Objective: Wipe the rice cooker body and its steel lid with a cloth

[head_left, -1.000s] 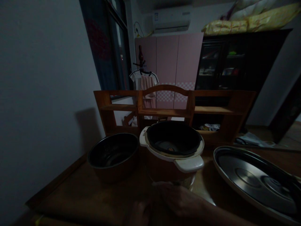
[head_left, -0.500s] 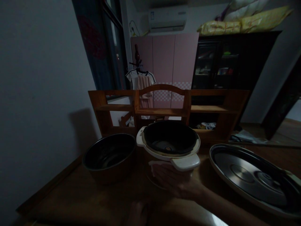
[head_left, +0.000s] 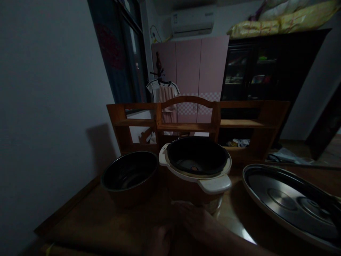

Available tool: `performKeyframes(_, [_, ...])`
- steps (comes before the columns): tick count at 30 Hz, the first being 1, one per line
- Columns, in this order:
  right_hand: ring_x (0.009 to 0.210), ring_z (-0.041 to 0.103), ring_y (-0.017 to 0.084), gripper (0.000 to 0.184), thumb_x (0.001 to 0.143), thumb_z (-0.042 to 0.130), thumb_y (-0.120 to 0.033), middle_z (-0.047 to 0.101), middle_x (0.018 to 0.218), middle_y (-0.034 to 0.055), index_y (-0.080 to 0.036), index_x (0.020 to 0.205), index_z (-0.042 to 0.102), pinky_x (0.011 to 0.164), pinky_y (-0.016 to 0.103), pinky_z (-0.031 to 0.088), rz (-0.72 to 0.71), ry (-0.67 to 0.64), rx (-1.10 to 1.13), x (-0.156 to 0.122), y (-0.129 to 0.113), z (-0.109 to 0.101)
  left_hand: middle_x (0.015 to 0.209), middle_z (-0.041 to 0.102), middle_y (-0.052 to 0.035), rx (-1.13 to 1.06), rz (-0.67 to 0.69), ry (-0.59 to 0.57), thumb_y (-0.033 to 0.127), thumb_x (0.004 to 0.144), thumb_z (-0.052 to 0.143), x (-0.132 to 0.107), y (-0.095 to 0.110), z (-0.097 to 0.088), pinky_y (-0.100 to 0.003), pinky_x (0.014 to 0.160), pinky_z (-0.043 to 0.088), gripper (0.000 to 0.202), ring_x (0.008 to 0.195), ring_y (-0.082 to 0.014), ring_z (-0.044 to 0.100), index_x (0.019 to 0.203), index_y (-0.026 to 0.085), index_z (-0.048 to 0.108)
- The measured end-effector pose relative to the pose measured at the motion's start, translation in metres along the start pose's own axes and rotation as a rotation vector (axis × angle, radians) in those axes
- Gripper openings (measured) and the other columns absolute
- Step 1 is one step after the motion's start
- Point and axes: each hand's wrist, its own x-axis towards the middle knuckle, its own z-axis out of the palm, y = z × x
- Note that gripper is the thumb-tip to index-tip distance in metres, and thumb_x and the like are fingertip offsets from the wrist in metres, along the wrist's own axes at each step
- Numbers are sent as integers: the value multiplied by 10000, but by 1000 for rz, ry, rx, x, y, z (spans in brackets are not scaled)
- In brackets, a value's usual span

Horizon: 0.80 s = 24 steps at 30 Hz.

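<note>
Hands and cookware are being partly lost to overlap, picture edges and gloom.
The cloth (head_left: 182, 202) is being mostly covered by the right hand (head_left: 195, 220), whose fingers are being blurred into shadow; the lower front of the electric cooker (head_left: 183, 186) is being screened by it too. The right forearm (head_left: 231, 238) and the left hand (head_left: 160, 236) are being cut off by the bottom edge; anything held in the left is being left unclear. The lid (head_left: 282, 199) is being cropped at the right. Lower parts of the wooden shelf (head_left: 183, 126) are being hidden behind the cooker; the dark cabinet's (head_left: 287, 71) contents are being shown too dimly to be identified.
</note>
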Motion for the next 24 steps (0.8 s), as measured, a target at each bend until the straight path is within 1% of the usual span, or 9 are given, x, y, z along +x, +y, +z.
performKeyframes(2, [1414, 420, 207, 447, 974, 469, -96, 546, 1443, 159, -1, 1411, 480, 1184, 292, 378, -35, -26, 29, -10, 2, -5, 832, 725, -66, -12, 7, 12, 129, 847, 359, 1, 0, 0, -230, 748, 426, 373, 809, -182, 644, 786, 181, 723])
performKeyframes(5, [1441, 374, 215, 471, 961, 489, -78, 533, 1454, 160, 5, 1424, 466, 1200, 311, 358, -120, -16, -32, -29, 9, -13, 887, 735, -67, -38, 11, 23, 125, 835, 368, 1, -1, 1, -234, 755, 415, 366, 832, -183, 644, 817, 181, 729])
performKeyframes(8, [1454, 348, 217, 481, 970, 487, -112, 497, 1485, 152, -3, 1437, 451, 1190, 339, 377, -158, -24, -105, -45, 20, -24, 826, 711, -75, 3, 10, 18, 131, 836, 360, 3, -1, 1, -254, 719, 396, 359, 782, -189, 626, 768, 165, 711])
performKeyframes(11, [1461, 333, 244, 466, 987, 442, -135, 430, 1529, 156, -8, 1436, 452, 1182, 395, 385, -173, -11, -180, -49, 30, -38, 771, 686, -64, 25, -15, 26, 128, 833, 355, 5, 0, 0, -258, 685, 378, 351, 736, -185, 606, 745, 163, 693])
performKeyframes(13, [1465, 323, 260, 474, 976, 384, -73, 387, 1550, 169, 3, 1441, 440, 1182, 421, 379, -182, 31, -226, -42, 36, -47, 788, 695, -60, 0, -14, 19, 131, 834, 364, 5, 2, 0, -254, 700, 382, 341, 760, -183, 619, 752, 165, 693])
performKeyframes(15, [1468, 313, 266, 506, 962, 340, -35, 352, 1565, 181, 15, 1463, 398, 1177, 416, 384, -174, 62, -258, -30, 40, -54, 804, 703, -63, -26, 3, 29, 148, 844, 368, 4, 4, 0, -252, 714, 388, 340, 789, -186, 630, 758, 164, 697])
performKeyframes(18, [1460, 332, 258, 533, 949, 348, -26, 355, 1563, 185, 19, 1480, 366, 1167, 386, 399, -144, 111, -308, -6, 38, -60, 769, 695, -56, -41, -13, 53, 165, 837, 379, 2, 7, -1, -246, 715, 405, 340, 776, -186, 626, 755, 170, 709])
performKeyframes(21, [1442, 372, 254, 563, 915, 398, -6, 382, 1552, 173, 0, 1478, 382, 1166, 371, 407, -76, 158, -369, 14, 27, -58, 729, 680, -42, -49, -75, 68, 193, 825, 407, -1, 9, -2, -244, 713, 424, 319, 752, -187, 614, 722, 185, 709])
performKeyframes(24, [1444, 364, 276, 582, 902, 428, -16, 363, 1562, 179, -2, 1482, 380, 1174, 382, 404, -15, 132, -339, 22, 14, -45, 753, 693, -46, -80, -122, 83, 230, 815, 450, -2, 9, -4, -251, 733, 443, 282, 783, -200, 622, 723, 191, 714])
